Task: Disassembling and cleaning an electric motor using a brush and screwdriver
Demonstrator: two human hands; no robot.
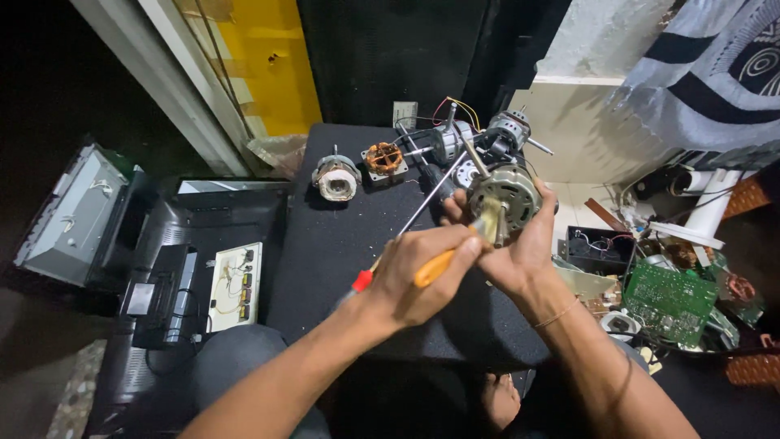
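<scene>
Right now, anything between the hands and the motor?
Nothing visible. The right hand already grips the motor directly. The left hand holds an orange-handled screwdriver with its tip end at the motor; a second, red-ended tool lies under that hand, slanting up beside the motor, not blocking it.

I count four motors [455,145] in all: one in my right hand [520,252] and three at the far end of the mat [341,244]. Beside them lie two loose windings [337,177]. My left hand [418,276] grips two screwdrivers [435,267], one orange-handled, one with a red end. One green circuit board [670,301] lies to my right, one pale board [234,284] to my left.
</scene>
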